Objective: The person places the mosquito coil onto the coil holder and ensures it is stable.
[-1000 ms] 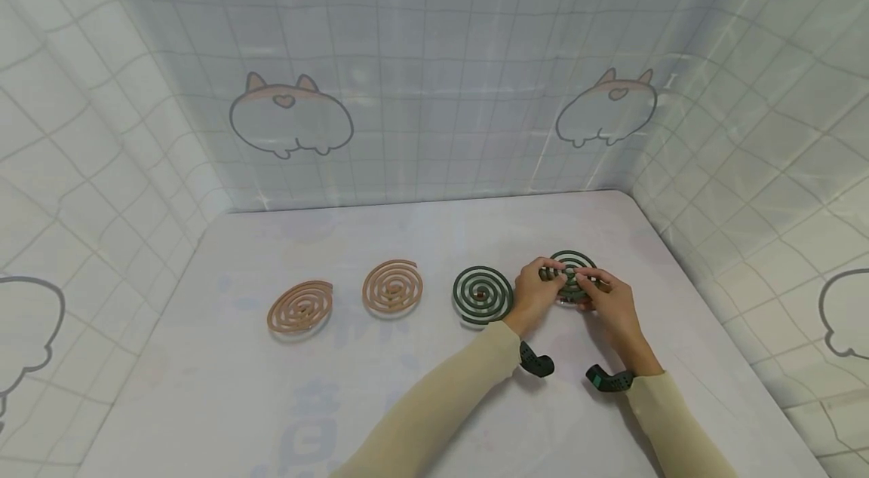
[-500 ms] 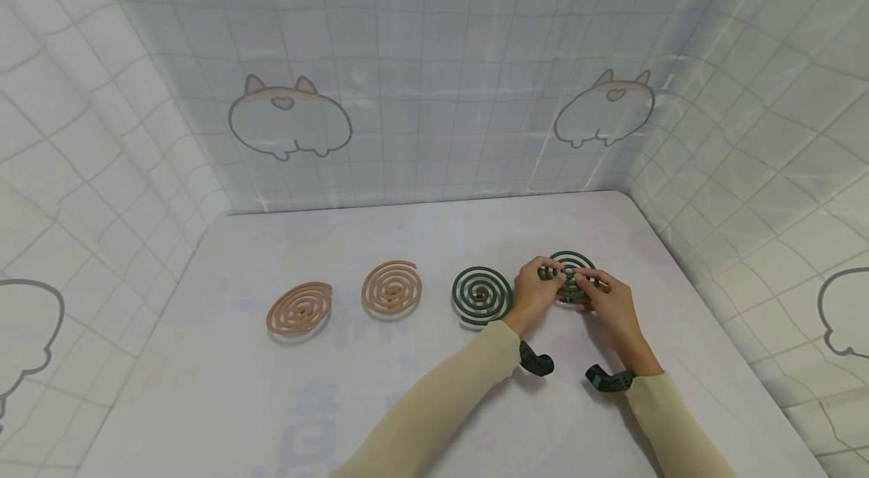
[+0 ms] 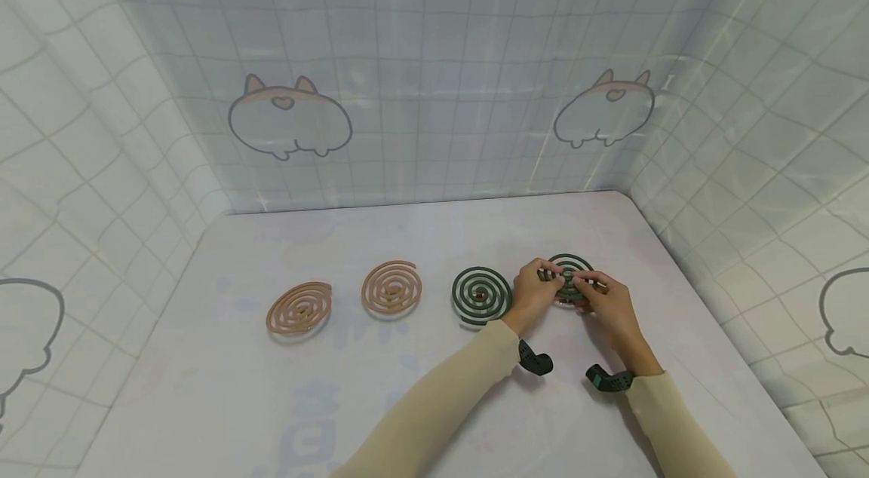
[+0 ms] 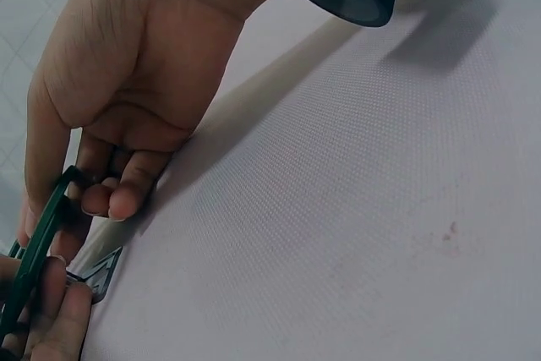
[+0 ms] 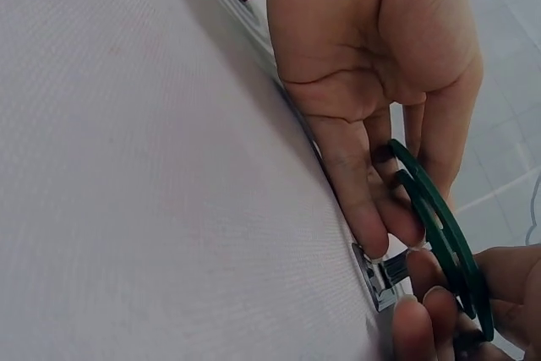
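Note:
A dark green mosquito coil [image 3: 569,265] is held between both hands at the right of the row. My left hand [image 3: 532,291] pinches its left side. Its right side is gripped by my right hand [image 3: 611,306]. In the right wrist view, a small metal stand [image 5: 376,278] lies under the coil [image 5: 448,247], close to the fingertips of the left hand [image 5: 368,57]. The left wrist view shows the same stand [image 4: 103,275] below the right hand [image 4: 127,73], with the coil's edge [image 4: 38,259] between the hands. Fingers partly hide the coil's joint with the stand.
Left of my left wrist lies another green coil [image 3: 480,295] on a stand. Farther left are two brown coils, one nearer [image 3: 391,288] and one at the far left [image 3: 300,308]. Patterned tile-like curtains [image 3: 434,71] surround the pale table [image 3: 380,402].
The held green coil has shifted slightly toward me and to the left, and my fingers move a little with it. The other coils stay where they were.

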